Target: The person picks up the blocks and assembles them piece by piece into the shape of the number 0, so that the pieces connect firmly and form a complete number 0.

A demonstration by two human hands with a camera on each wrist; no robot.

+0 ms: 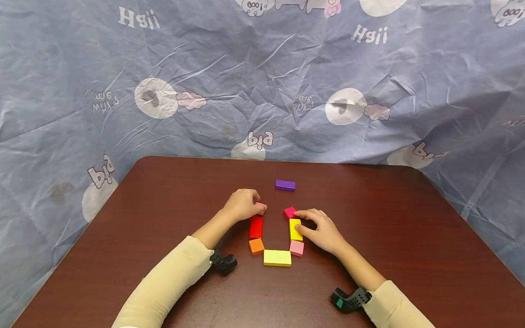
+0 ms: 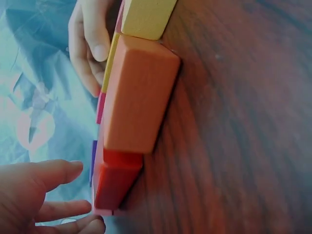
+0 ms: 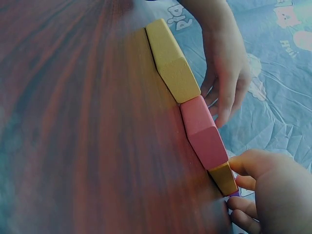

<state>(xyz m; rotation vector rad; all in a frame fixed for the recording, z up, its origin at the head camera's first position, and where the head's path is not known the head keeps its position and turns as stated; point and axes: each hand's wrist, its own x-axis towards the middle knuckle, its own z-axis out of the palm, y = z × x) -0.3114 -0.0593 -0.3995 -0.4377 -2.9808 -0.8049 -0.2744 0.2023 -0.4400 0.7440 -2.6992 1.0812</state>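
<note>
In the head view, my left hand (image 1: 242, 204) is at a small pink block (image 1: 260, 204) at the far end of a red block (image 1: 256, 227). The left wrist view shows the left fingertips right at that block's edge and the thumb held apart. My right hand (image 1: 323, 231) lies beside a crimson block (image 1: 289, 212) and a yellow block (image 1: 295, 229). Its index finger reaches the crimson block, and its thumb is at the yellow block's side. An orange block (image 1: 256, 246), a light yellow block (image 1: 277, 257) and another pink block (image 1: 297, 248) lie at the near end.
A purple block (image 1: 285, 185) lies by itself farther back on the dark brown table (image 1: 375, 198). Behind the table hangs a wrinkled blue-grey printed cloth (image 1: 229, 109). Black wrist cameras (image 1: 224, 262) sit on both forearms.
</note>
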